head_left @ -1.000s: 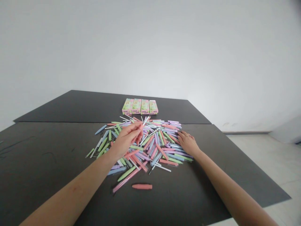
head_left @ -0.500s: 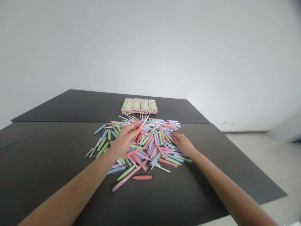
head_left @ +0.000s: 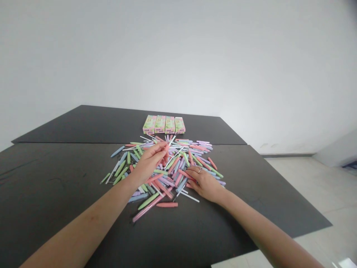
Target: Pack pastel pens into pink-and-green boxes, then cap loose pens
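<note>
My left hand [head_left: 152, 160] is closed above the pile, a thin white pen refill [head_left: 172, 140] pointing up and away from its fingertips. Something pink shows at those fingertips, partly covered by the fingers. On the right of the pile, my right hand [head_left: 203, 182], with a ring on one finger, bends its fingers over a pink pen barrel [head_left: 182, 173]. That barrel's near end is hidden under the hand. Around both hands lie many green, blue, purple and pink pen barrels and white refills, among them a green barrel [head_left: 148, 201].
Several pink-and-green boxes [head_left: 160, 124] stand in a row behind the pile on the dark table [head_left: 67, 186]. A single pink barrel [head_left: 167, 204] and a longer clear pink piece [head_left: 149, 209] lie at the near edge. A pale wall rises behind the table.
My right hand has moved left and nearer from the pile's right edge, and its fingers now close over a pink barrel. My left hand stays nearly in place with the refill.
</note>
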The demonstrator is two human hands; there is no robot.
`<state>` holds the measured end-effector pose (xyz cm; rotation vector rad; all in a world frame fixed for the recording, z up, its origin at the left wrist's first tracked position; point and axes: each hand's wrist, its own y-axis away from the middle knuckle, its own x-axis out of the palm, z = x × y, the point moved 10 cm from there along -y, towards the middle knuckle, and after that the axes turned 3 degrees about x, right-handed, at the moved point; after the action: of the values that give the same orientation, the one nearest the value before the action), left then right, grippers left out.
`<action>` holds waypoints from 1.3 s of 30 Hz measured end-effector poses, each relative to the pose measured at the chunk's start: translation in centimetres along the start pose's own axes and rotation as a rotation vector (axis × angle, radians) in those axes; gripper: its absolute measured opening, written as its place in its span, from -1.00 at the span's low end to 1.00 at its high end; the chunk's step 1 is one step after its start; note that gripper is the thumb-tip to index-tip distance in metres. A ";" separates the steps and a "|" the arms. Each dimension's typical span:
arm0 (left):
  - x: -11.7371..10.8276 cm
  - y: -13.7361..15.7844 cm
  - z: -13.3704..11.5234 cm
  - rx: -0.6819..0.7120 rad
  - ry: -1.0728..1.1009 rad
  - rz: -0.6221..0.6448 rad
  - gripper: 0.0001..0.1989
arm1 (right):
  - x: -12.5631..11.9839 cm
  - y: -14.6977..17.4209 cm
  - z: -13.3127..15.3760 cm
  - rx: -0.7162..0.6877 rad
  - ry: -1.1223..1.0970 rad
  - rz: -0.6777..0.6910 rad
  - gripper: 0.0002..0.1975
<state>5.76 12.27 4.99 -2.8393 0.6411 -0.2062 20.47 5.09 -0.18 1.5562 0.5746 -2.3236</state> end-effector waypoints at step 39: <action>-5.8 -0.2 2.6 -0.020 -0.046 -0.286 -0.88 | 3.1 -8.7 5.9 -0.229 0.138 0.010 -0.66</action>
<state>1.11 15.49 1.98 -2.9361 0.2262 -0.1811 10.63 9.86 0.44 1.6128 0.8321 -2.0690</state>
